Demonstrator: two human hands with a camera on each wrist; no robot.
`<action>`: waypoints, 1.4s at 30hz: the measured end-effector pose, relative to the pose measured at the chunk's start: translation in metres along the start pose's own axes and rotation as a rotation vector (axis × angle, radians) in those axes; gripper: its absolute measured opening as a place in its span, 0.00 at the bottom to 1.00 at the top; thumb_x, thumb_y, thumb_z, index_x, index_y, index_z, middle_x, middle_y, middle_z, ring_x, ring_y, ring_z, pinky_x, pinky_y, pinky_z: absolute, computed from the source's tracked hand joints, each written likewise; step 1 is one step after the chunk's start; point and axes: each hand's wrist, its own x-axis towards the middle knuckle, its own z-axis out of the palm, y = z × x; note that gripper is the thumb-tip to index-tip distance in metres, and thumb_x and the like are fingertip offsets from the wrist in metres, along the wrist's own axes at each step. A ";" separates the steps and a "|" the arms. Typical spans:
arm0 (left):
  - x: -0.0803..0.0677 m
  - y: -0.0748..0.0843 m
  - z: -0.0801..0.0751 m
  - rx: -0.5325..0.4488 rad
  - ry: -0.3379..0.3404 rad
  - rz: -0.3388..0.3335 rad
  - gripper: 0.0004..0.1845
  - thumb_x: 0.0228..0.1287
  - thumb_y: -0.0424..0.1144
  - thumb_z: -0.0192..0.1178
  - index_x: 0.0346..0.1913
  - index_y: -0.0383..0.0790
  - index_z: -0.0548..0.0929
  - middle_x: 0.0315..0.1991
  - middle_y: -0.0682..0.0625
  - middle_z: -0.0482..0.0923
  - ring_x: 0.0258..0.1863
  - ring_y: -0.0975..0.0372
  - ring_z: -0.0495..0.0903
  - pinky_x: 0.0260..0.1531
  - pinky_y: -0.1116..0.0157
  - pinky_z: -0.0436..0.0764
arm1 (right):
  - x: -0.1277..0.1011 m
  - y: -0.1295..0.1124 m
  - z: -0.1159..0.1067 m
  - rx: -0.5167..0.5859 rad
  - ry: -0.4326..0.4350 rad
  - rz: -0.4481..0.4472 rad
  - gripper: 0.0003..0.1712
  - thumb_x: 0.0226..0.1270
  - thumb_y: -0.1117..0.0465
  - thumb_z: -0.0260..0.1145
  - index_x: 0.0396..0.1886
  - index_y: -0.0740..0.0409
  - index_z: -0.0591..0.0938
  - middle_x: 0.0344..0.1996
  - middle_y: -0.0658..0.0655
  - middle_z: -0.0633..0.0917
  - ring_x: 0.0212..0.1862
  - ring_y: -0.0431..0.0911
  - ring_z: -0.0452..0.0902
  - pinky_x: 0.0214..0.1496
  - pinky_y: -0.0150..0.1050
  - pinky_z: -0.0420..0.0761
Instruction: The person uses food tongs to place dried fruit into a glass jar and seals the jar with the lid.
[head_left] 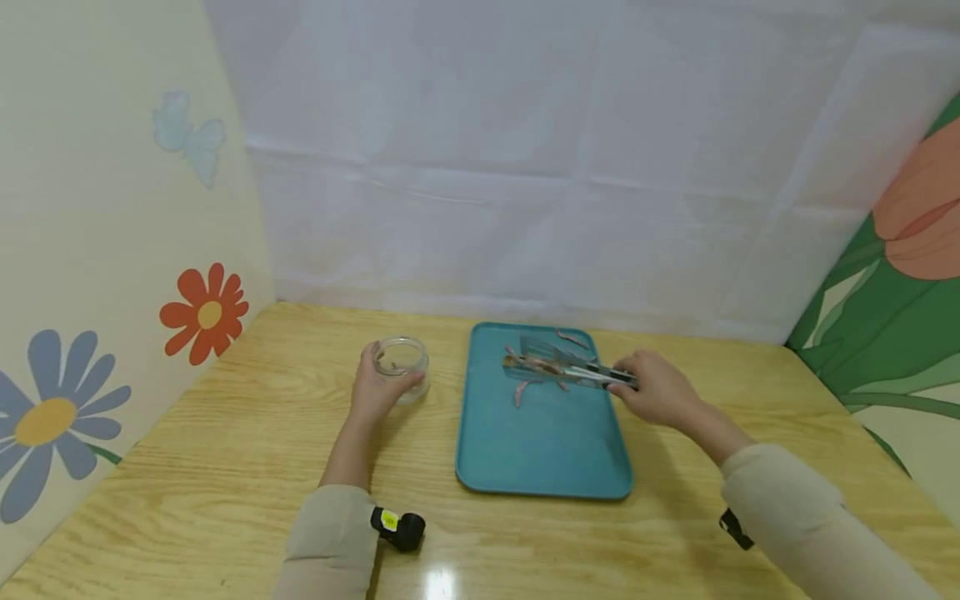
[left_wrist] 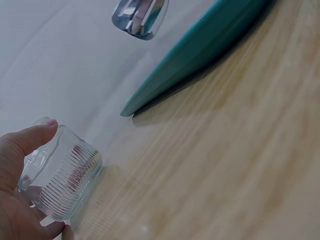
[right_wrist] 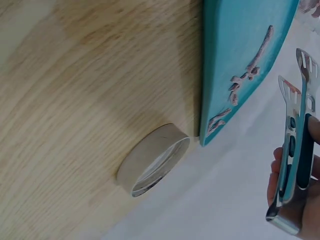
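Metal tongs [right_wrist: 302, 160], slotted tips, dark handle insets, arms slightly parted, pinched in right grip [head_left: 654, 387] above blue-green tray [head_left: 543, 454]. Clear glass jar [left_wrist: 65, 180], ribbed wall, reddish patch visible through it, clasped in left grip [head_left: 377, 390], left of tray. Thin, wrinkled pinkish strips [head_left: 519, 393] scattered on tray. Wood-grain surface [head_left: 225, 467] below.

The left hand [head_left: 377, 394] has a clear jar [left_wrist: 68, 173], the right hand [head_left: 660, 389] silver tongs [head_left: 587, 374]. Between them is a blue-green tray [head_left: 542, 443], below them a yellow-brown, stripy tabletop [head_left: 217, 458].
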 end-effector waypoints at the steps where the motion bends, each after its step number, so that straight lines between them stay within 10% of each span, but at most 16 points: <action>1: 0.000 0.000 0.000 0.000 0.001 0.001 0.50 0.47 0.43 0.65 0.65 0.35 0.42 0.62 0.35 0.48 0.59 0.44 0.49 0.54 0.49 0.54 | -0.001 0.001 0.000 -0.004 -0.006 -0.001 0.11 0.55 0.62 0.62 0.35 0.66 0.79 0.27 0.56 0.76 0.29 0.48 0.70 0.28 0.42 0.70; 42: 0.000 0.001 0.005 0.007 -0.002 -0.012 0.51 0.46 0.47 0.66 0.66 0.38 0.43 0.62 0.37 0.48 0.60 0.44 0.49 0.54 0.48 0.53 | -0.011 0.030 0.011 0.021 -0.113 -0.040 0.14 0.56 0.63 0.62 0.41 0.67 0.78 0.23 0.50 0.74 0.23 0.42 0.64 0.25 0.37 0.65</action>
